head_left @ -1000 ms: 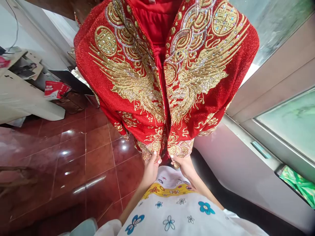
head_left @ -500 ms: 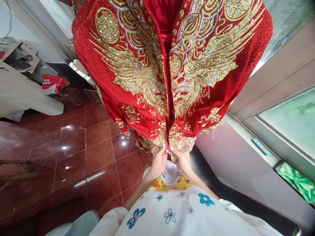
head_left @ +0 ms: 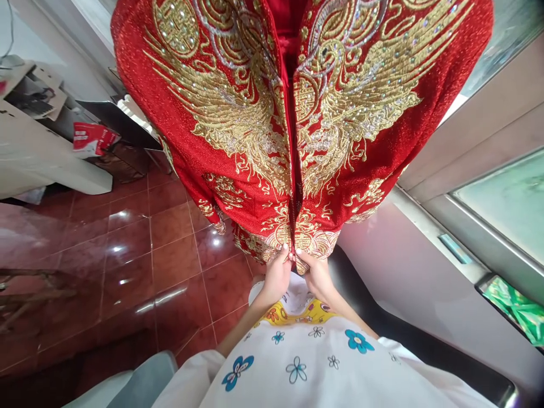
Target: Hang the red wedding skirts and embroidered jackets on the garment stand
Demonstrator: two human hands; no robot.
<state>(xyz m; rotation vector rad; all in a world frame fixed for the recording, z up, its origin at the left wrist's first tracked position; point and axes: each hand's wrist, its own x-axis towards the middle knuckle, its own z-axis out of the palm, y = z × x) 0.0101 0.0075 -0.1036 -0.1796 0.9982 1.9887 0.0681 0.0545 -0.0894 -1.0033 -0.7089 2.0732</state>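
A red jacket (head_left: pixel 250 212) with gold embroidery and glittering stones hangs upright in front of me, its front parted down the middle. At the bottom of the front opening, my left hand (head_left: pixel 278 276) pinches the lower corner of the left-side edge, thumb on top. My right hand (head_left: pixel 318 277) grips the matching corner on the other side, also with the thumb over the hem. The two thumbs almost meet at the hem, and the fingers behind the cloth are hidden. A dark line like a zip runs up the opening; whether it is joined at the bottom, I cannot tell.
A glass-paned metal door or window frame (head_left: pixel 433 136) stands at right, with a green-screened phone-like object (head_left: pixel 512 309) below it. White furniture (head_left: pixel 51 153) and a red-and-white packet (head_left: pixel 94 139) are at left. Below lie glossy red floor tiles (head_left: pixel 174 218).
The jacket appears slightly larger and closer, its upper part shifted up in view. Both hands keep the same grip at the hem, having barely moved.
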